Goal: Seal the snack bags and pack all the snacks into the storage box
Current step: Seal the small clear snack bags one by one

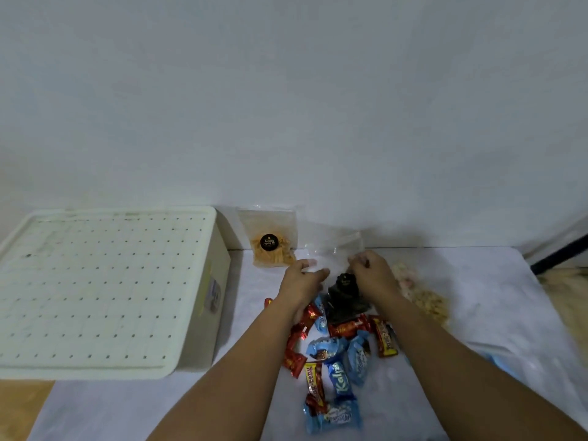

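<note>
A clear snack bag with dark contents (345, 297) stands in the middle of the table. My right hand (374, 275) pinches its top edge on the right side. My left hand (302, 281) holds the left side of the bag's clear top with its fingers stretched forward. A second clear bag with orange chips and a black round label (270, 243) leans against the wall. A third bag with pale snacks (423, 297) lies to the right of my right hand. Several red and blue wrapped candies (337, 364) lie scattered below my hands. The cream storage box (203, 313) stands at the left with its perforated lid on.
The table carries a white cloth (477, 281). A dark bar (560, 253) slants at the far right edge. A blue-and-clear plastic item (496, 358) lies by my right forearm. The wall rises directly behind the table.
</note>
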